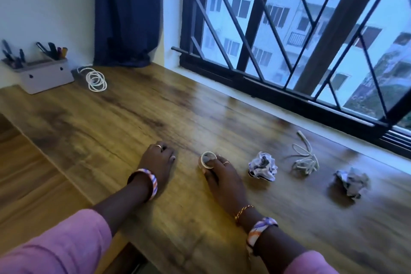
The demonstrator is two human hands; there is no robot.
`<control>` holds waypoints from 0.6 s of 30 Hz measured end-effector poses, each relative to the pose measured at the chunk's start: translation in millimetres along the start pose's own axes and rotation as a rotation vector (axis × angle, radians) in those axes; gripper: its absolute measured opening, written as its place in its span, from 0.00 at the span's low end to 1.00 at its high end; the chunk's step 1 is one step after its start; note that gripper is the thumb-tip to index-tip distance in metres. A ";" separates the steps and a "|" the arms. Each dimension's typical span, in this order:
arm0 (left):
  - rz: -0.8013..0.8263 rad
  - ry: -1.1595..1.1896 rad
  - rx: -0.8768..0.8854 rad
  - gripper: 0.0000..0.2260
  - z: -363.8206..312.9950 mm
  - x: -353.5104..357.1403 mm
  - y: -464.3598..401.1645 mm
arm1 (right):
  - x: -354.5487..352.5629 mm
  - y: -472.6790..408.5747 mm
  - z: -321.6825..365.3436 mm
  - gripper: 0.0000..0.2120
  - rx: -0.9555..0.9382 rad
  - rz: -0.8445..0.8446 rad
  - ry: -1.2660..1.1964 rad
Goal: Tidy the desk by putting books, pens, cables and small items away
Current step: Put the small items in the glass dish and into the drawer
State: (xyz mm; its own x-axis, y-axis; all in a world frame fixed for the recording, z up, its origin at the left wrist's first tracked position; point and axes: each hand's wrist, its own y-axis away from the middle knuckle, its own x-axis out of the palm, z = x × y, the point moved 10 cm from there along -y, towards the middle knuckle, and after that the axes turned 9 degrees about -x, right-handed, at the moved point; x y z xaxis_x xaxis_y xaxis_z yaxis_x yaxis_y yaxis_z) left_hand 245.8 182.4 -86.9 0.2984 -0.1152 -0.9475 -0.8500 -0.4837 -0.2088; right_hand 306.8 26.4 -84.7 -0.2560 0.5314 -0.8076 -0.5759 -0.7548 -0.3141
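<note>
Desk (133,122) of dark-grained wood fills the view, set against a window (289,29) with black diagonal bars and apartment blocks outside; a navy curtain (127,13) hangs in the corner to my left. At the far left a grey pen holder (44,75) stands against the wall with pens in it, and a coiled white cable (96,79) lies just beside it. My left hand (158,162) rests on the wood with the fingers curled under; I cannot tell whether it holds anything. My right hand (222,176) lies near it, fingers closed on a small roll of tape (208,159), which seems to touch the desk. To the right of that hand, in a loose row, lie a crumpled paper ball (263,167), a tangled grey cable (304,162) and, furthest out, a second crumpled paper (351,182), somewhat blurred. Both wrists wear striped bands below pink sleeves.
</note>
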 end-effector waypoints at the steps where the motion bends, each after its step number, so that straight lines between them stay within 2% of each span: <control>1: 0.025 -0.008 -0.013 0.10 -0.9 -0.8 11.8 | 0.3 3.4 4.4 0.16 -0.012 0.008 0.005; 2: 0.017 -0.011 -0.025 0.05 -1.4 -5.3 26.2 | 0.8 9.2 11.3 0.16 -0.038 0.015 -0.007; 5: 0.069 0.042 -0.151 0.06 8.5 -23.6 72.1 | 7.3 39.3 41.5 0.14 -0.131 0.046 -0.094; 6: 0.040 0.108 -0.203 0.06 19.2 -32.5 85.6 | 10.2 50.7 52.0 0.14 -0.169 0.061 -0.097; 8: 0.019 0.239 -0.358 0.11 53.3 -48.4 123.6 | 18.4 74.3 75.5 0.12 -0.235 0.097 -0.090; 12: 0.038 0.394 -0.656 0.13 133.1 -82.2 217.7 | 33.8 102.5 125.1 0.11 -0.322 0.156 -0.058; 16: 0.005 0.392 -0.907 0.15 206.5 -117.0 308.4 | 47.5 125.7 183.3 0.08 -0.387 0.199 -0.153; 18: 0.003 0.399 -0.985 0.14 238.7 -126.7 344.4 | 58.7 132.5 210.7 0.11 -0.425 0.217 -0.218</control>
State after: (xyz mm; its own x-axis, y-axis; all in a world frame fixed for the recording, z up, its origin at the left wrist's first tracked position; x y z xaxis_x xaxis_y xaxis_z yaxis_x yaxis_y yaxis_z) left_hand -188.4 237.5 -96.6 0.5693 -0.3076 -0.7624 -0.1777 -0.9515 0.2512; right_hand 51.8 38.6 -68.5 -0.5163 0.3794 -0.7677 -0.1376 -0.9216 -0.3629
